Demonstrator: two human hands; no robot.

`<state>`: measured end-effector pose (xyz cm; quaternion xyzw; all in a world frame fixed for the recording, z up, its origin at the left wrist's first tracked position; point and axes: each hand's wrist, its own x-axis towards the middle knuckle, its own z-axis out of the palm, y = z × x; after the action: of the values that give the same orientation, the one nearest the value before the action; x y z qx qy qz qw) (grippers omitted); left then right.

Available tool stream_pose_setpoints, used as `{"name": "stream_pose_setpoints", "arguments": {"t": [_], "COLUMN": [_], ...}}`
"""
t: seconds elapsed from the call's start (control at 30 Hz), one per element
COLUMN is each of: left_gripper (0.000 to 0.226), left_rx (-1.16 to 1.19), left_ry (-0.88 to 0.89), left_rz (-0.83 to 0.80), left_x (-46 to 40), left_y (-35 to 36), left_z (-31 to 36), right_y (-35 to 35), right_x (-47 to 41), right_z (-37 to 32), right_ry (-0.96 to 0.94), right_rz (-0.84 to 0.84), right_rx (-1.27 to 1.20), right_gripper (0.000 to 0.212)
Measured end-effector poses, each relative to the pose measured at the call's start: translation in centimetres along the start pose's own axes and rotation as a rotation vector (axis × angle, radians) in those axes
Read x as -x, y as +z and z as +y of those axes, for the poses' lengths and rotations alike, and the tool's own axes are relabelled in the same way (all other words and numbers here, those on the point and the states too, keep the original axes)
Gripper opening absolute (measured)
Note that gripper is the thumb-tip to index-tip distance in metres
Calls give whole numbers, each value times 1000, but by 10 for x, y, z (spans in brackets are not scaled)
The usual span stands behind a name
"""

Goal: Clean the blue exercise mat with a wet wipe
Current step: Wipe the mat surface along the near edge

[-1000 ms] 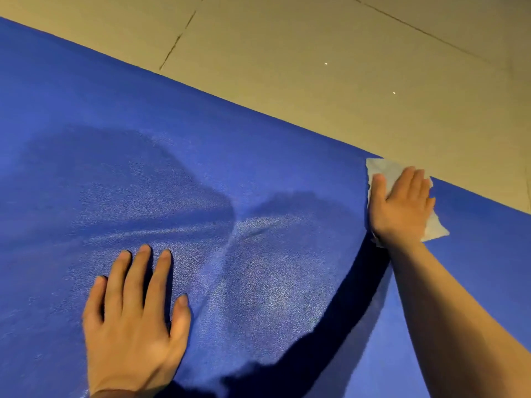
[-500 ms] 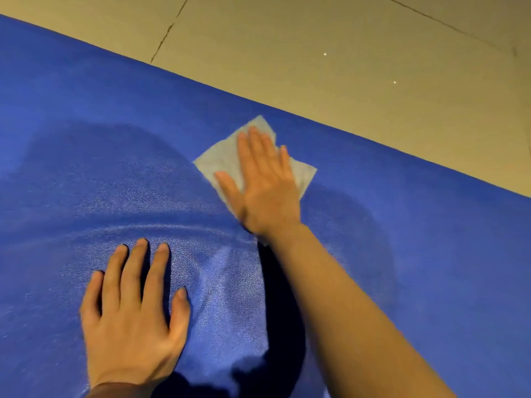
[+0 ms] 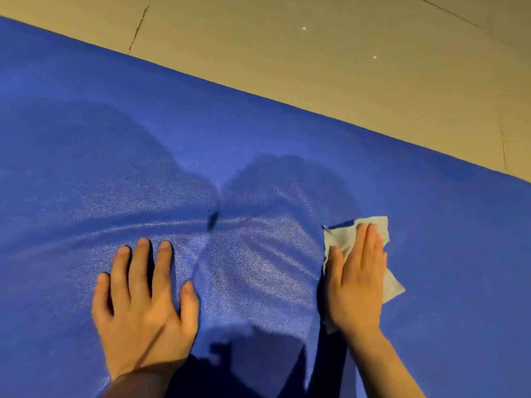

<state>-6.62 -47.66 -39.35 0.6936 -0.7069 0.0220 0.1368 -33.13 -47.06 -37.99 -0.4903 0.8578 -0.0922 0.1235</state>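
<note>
Pressing flat with straight, closed-together fingers, the right hand (image 3: 356, 282) bears down on the wet wipe (image 3: 342, 239), palm against it and nothing curled around it. The pale, crumpled wipe shows past the fingertips, at the thumb side, and in a corner sticking out on the little-finger side; the rest lies hidden under the palm. Its forearm runs off toward the lower right corner of the view.

To the left, well apart from the wipe, the left hand (image 3: 143, 305) lies palm-down on the blue exercise mat (image 3: 86, 124), fingers straight and slightly spread, thumb out to the side, holding nothing. Its wrist leaves the picture at the bottom edge.

Between the two hands the mat glistens in a broad, damp-looking patch with faint streaks fanning toward the wipe, and a low ripple in the surface runs across just beyond the left fingertips. A small dark smudge sits on that ripple between the hands, too blurred to tell what it is. Soft shadows fall over the mat's middle and beneath both forearms.

The mat fills most of the view, its far edge slanting down from upper left to right. Beyond that edge is a beige tiled floor (image 3: 316, 53) with dark grout lines and two tiny bright specks.
</note>
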Motion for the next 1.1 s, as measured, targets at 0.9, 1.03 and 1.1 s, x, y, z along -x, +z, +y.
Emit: {"name": "stream_pose_setpoints", "arguments": {"t": [0.9,1.03,1.1], "left_gripper": [56,55,55], "left_rx": [3,12,4], "left_ry": [-20,-17,-17], "left_rz": [-15,-13,-13], "left_x": [-1,1,0], "left_y": [2,1,1], "left_z": [2,2,3], "right_y": [43,16,-1], "right_x": [-64,-47,-41], "right_z": [-133,-69,-32], "right_ry": [-434,-657,-812], "right_rz": [94,-15,-77], "right_rx": [80,107,210], "right_gripper": [62,55,52]}}
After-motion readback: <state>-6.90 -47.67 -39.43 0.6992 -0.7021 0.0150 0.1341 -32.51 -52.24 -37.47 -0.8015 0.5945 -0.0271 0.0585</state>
